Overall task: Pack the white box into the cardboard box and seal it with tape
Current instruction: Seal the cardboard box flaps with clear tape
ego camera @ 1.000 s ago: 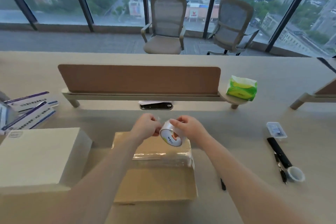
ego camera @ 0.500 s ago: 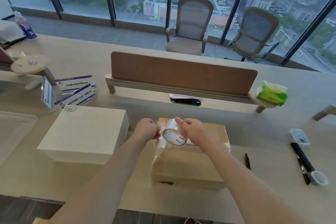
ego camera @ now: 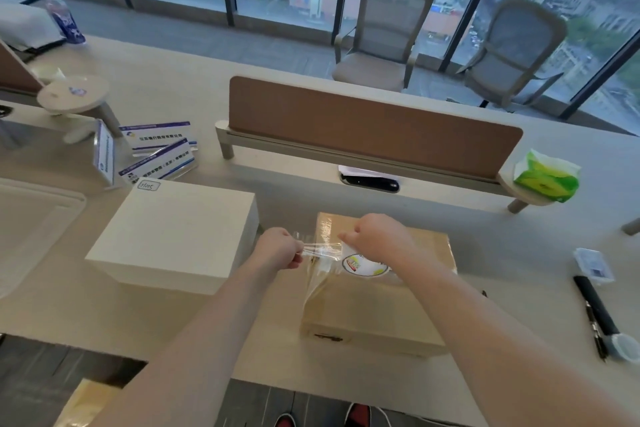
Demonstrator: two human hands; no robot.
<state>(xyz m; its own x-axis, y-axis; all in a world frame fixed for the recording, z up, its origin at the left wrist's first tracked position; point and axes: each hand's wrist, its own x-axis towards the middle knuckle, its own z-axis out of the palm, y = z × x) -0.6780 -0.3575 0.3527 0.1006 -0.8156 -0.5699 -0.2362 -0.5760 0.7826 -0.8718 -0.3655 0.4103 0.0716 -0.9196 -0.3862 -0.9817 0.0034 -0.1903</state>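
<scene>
Fingers of the left hand pinch the free end of the tape. The right hand grips the tape roll over the closed cardboard box. The strip should be held taut and level before pressing, or it may fold onto itself. A white box stands just left of the cardboard box and the pens lie well to the right; neither seems to obstruct.

A small sticker on a corner of the white box has hand-written marks that look like "H015". The blue-and-white cards have printed words, too blurry to read. The tape roll has a colourful picture, also too blurry.
</scene>
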